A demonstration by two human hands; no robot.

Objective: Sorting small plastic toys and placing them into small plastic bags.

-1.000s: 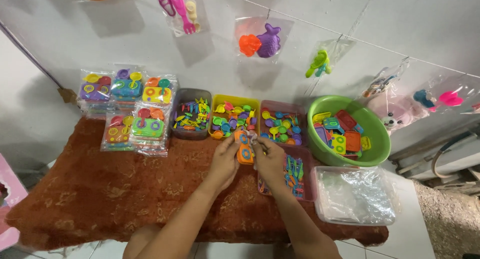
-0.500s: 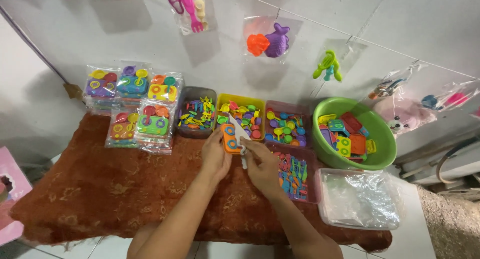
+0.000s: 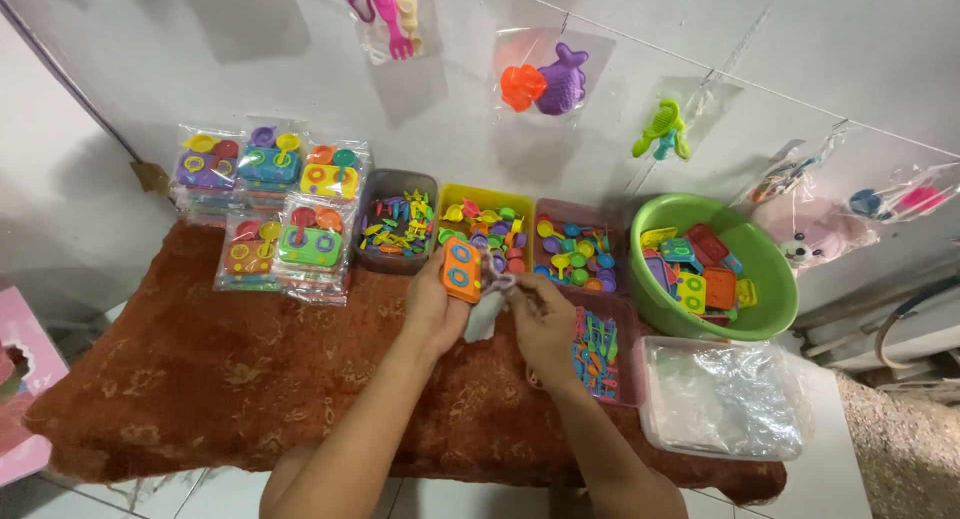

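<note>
My left hand (image 3: 432, 307) grips an orange toy stove (image 3: 462, 269) with blue burners, held upright over the brown cloth (image 3: 200, 379). My right hand (image 3: 545, 314) is next to it, pinching a small purple toy piece (image 3: 497, 276) at the stove's right edge. A clear plastic bag (image 3: 484, 317) hangs between the two hands, below the stove. Both hands hover just in front of the yellow bin (image 3: 487, 219) of small toy utensils.
Packed toy sets (image 3: 270, 214) lie stacked at the back left. A grey bin (image 3: 398, 224), two pink bins (image 3: 577, 254) (image 3: 600, 344), a green bowl (image 3: 712, 269) of toy stoves and a clear box of bags (image 3: 722, 399) line the right. Bagged toys (image 3: 545, 79) hang on the wall.
Both hands with the orange stove have moved slightly back toward the bins. My right hand now holds a purple piece against the stove.
</note>
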